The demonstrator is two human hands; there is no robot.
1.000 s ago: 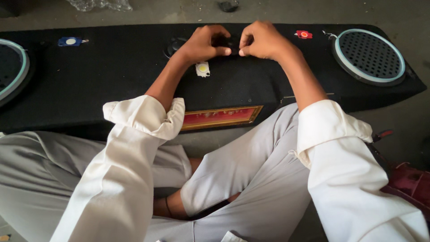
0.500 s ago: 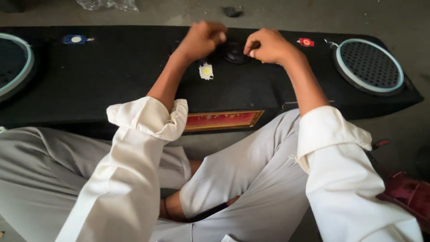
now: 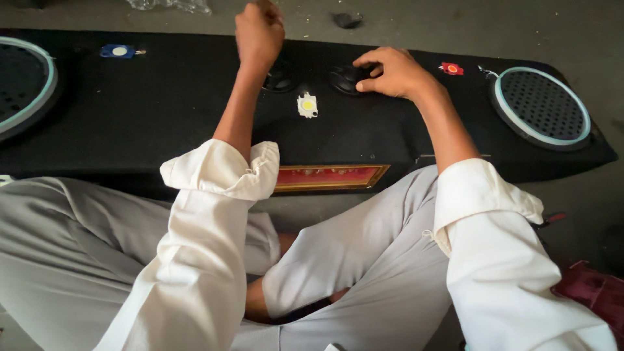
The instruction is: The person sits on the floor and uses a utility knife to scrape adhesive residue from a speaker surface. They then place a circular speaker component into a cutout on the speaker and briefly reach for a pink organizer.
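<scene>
A long black fabric-covered speaker box [image 3: 162, 110] lies across the floor in front of my crossed legs. My right hand [image 3: 393, 71] rests on it, with fingers pinching a small round black tweeter [image 3: 344, 78] near the middle. My left hand [image 3: 259, 31] is raised above the box as a closed fist; whether it holds anything is hidden. A second small round black tweeter [image 3: 279, 81] sits just below that wrist. A small white square part with a yellow centre [image 3: 307, 104] lies between the two hands.
Round grilles with pale rims sit at the left end [image 3: 23, 81] and right end [image 3: 541, 107] of the box. A blue part [image 3: 119, 51] and a red part [image 3: 451, 68] lie on top. A red-and-gold panel [image 3: 328, 177] fronts it. A dark red object [image 3: 591, 292] lies at lower right.
My left hand has lifted off the box and moved up and away as a fist. My right hand has stayed on the small black tweeter.
</scene>
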